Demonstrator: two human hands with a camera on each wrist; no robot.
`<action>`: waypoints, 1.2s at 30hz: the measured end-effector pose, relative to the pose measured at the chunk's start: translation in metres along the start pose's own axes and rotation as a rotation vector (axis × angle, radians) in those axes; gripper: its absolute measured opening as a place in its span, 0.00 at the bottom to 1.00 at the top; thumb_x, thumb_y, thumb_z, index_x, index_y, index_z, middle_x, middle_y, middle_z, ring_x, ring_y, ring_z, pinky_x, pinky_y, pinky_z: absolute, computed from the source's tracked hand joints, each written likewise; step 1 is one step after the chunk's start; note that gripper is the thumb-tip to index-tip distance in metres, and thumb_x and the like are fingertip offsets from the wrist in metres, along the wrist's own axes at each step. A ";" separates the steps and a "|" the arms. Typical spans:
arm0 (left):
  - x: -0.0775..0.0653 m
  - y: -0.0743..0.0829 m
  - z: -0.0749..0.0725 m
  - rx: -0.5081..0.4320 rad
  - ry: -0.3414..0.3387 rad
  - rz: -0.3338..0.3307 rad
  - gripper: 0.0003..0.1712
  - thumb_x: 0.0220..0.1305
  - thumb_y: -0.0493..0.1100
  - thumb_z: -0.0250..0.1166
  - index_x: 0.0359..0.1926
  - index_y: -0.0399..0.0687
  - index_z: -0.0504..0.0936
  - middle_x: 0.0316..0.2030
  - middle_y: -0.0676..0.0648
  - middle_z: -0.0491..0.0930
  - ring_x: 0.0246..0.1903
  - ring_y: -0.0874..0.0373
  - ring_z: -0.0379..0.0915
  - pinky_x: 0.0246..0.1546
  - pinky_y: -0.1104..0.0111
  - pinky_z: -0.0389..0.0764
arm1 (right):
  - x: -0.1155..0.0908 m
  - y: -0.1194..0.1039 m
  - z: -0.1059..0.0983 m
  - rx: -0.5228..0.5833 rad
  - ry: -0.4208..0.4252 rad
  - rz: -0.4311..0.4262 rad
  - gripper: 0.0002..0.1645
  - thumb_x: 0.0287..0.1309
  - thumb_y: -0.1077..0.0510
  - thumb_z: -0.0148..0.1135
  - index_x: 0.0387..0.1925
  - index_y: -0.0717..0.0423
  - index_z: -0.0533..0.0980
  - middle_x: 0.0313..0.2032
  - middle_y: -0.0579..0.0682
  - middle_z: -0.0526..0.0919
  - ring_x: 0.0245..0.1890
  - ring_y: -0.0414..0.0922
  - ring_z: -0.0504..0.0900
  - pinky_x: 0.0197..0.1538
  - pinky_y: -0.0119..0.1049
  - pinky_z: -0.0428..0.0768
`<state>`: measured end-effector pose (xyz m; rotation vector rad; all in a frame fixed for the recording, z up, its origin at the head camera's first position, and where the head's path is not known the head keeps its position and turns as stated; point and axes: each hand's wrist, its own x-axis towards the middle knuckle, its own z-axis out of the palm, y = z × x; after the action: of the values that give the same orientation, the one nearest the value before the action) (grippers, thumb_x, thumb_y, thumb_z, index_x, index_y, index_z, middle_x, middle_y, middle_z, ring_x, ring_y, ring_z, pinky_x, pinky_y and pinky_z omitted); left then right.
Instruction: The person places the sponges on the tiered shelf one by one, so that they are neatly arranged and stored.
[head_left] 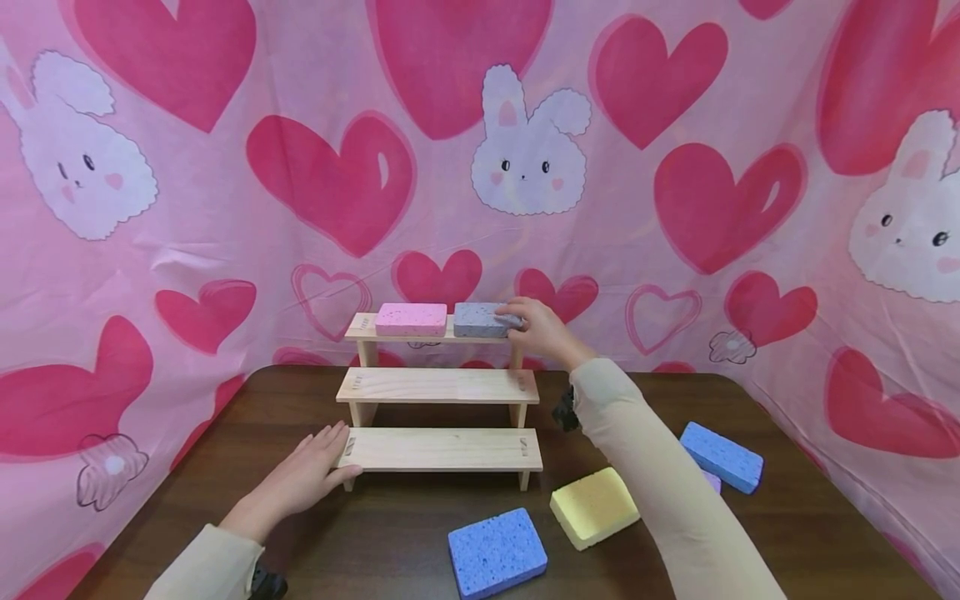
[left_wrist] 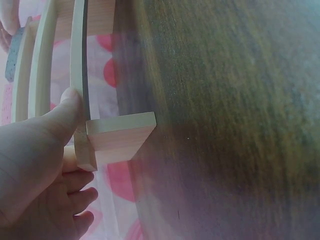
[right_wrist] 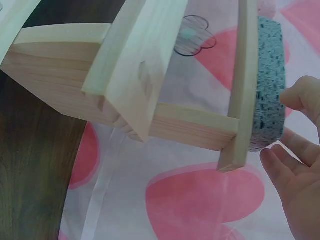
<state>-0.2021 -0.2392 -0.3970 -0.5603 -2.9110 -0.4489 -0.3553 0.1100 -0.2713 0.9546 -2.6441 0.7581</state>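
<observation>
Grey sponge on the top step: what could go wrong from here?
1. The grey sponge sits at the right end of the top step, under the right hand; a push sideways may tip it off.
2. It lies next to the pink sponge; sliding it left could shove that one.
3. The left hand only rests on the bottom step, so the rack might shift.

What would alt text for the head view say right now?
A person's right hand touches a grey sponge beside a pink sponge on the top step of a three-tier wooden riser, while the left hand rests against the bottom step's left end. Two blue sponges and a yellow sponge lie on the dark table.
</observation>
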 end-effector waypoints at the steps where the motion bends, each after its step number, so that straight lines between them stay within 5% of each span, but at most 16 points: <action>1: 0.000 0.000 0.000 0.002 0.001 0.002 0.40 0.58 0.52 0.63 0.58 0.22 0.64 0.58 0.26 0.63 0.59 0.32 0.57 0.57 0.43 0.56 | -0.001 0.000 -0.001 0.006 0.007 0.000 0.23 0.53 0.66 0.60 0.53 0.59 0.75 0.57 0.58 0.71 0.55 0.53 0.67 0.54 0.45 0.72; 28: 0.000 0.001 0.000 -0.008 -0.003 -0.003 0.39 0.58 0.51 0.63 0.59 0.22 0.64 0.58 0.26 0.62 0.59 0.32 0.56 0.58 0.43 0.55 | -0.061 -0.002 -0.022 0.080 0.151 -0.089 0.27 0.51 0.62 0.67 0.55 0.61 0.73 0.60 0.59 0.67 0.61 0.56 0.61 0.59 0.58 0.60; 36: -0.001 0.001 -0.001 -0.008 -0.001 0.002 0.40 0.59 0.51 0.63 0.59 0.22 0.63 0.58 0.26 0.62 0.59 0.31 0.56 0.57 0.42 0.55 | -0.084 -0.004 -0.026 0.079 0.149 -0.114 0.28 0.50 0.64 0.67 0.55 0.60 0.73 0.60 0.60 0.66 0.61 0.58 0.62 0.54 0.55 0.69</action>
<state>-0.2008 -0.2389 -0.3963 -0.5642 -2.9103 -0.4612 -0.2876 0.1657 -0.2797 1.0180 -2.4264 0.8762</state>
